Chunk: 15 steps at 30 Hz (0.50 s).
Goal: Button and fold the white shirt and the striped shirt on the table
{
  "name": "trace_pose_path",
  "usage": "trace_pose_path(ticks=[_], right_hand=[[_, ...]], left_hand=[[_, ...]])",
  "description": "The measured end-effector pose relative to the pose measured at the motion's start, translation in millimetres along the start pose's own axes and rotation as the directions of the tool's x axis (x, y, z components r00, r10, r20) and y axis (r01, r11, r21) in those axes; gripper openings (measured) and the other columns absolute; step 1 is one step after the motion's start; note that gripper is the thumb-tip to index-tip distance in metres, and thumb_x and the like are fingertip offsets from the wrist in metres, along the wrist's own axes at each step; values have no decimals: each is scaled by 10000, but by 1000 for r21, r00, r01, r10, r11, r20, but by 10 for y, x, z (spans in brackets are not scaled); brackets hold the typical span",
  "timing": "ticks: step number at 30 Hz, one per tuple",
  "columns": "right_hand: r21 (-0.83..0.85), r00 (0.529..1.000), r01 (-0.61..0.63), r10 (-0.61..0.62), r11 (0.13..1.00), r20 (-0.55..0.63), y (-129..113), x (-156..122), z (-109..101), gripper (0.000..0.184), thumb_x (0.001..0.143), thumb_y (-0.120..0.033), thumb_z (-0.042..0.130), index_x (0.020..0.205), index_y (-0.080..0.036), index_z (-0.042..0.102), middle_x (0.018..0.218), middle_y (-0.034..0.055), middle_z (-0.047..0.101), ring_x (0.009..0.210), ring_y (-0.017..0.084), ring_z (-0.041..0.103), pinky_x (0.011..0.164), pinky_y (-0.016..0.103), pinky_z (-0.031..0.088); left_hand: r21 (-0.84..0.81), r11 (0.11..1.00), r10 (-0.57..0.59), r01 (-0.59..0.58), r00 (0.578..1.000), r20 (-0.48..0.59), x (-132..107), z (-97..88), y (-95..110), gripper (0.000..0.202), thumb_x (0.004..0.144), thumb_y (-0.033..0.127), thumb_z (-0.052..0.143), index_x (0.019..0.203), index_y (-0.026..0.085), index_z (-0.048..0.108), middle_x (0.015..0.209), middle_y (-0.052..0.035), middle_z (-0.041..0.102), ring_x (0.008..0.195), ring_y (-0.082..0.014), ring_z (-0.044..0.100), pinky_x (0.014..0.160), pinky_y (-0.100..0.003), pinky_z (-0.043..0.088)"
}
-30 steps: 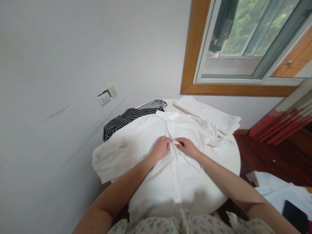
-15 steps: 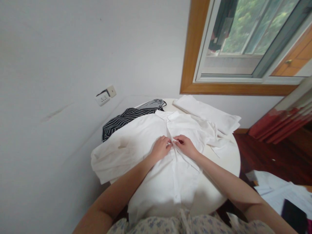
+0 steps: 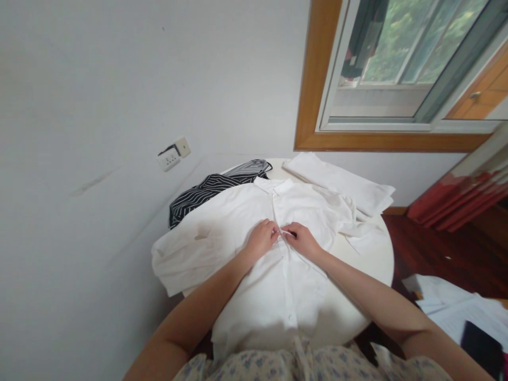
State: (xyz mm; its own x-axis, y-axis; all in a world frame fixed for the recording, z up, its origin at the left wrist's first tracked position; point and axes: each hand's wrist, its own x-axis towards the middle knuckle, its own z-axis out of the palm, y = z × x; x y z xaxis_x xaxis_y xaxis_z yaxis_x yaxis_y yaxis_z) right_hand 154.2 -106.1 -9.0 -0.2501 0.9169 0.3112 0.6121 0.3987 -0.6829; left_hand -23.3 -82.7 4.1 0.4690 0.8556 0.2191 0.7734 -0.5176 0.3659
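Note:
A white button-up shirt [image 3: 238, 222] lies spread face up on a round white table [image 3: 369, 254], collar toward the wall. My left hand [image 3: 262, 239] and my right hand [image 3: 302, 239] meet at the shirt's front placket, about mid-chest. Both have their fingers curled and pinched on the two edges of the placket. What the fingertips hold beyond the cloth is too small to make out. The shirt's left sleeve hangs over the table's left edge.
A black-and-white striped garment [image 3: 206, 191] lies behind the shirt by the wall. A folded white cloth [image 3: 341, 181] sits at the table's back right, under a wood-framed window [image 3: 313, 79]. Papers and a dark phone [image 3: 482, 338] lie at the lower right. A wall socket [image 3: 173, 153] is at left.
Both hands stay pinched at the same spot on the placket, with only small finger movements. The view has shifted slightly.

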Motion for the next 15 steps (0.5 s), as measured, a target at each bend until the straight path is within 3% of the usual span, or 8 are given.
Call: trace_pose_path(ticks=[8, 12, 15], right_hand=[[8, 1000, -6, 6, 1000, -2, 5, -14, 9, 254, 818, -130, 521, 962, -195, 719, 857, 42, 687, 790, 169, 601, 744, 276, 449], [38, 1000, -23, 24, 999, -19, 17, -15, 18, 257, 812, -140, 530, 974, -203, 720, 880, 45, 689, 797, 171, 602, 745, 282, 451], [54, 999, -47, 47, 997, -15, 13, -10, 18, 255, 808, -146, 535, 962, -209, 728, 859, 42, 690, 775, 171, 596, 728, 282, 448]], left_hand=[[-160, 986, -45, 54, 997, 54, 35, -59, -80, 196, 850, 296, 531, 782, 172, 665, 742, -30, 633, 698, -151, 555, 670, -255, 410], [-432, 885, -112, 174, 980, 165, 75, -10, -183, 248, 822, 347, 535, 773, 148, 675, 661, -8, 637, 594, -119, 538, 570, -225, 374], [-543, 803, -154, 246, 966, 209, 100, 49, -233, 249, 791, 345, 548, 772, 132, 678, 647, -8, 636, 554, -107, 526, 538, -216, 368]])
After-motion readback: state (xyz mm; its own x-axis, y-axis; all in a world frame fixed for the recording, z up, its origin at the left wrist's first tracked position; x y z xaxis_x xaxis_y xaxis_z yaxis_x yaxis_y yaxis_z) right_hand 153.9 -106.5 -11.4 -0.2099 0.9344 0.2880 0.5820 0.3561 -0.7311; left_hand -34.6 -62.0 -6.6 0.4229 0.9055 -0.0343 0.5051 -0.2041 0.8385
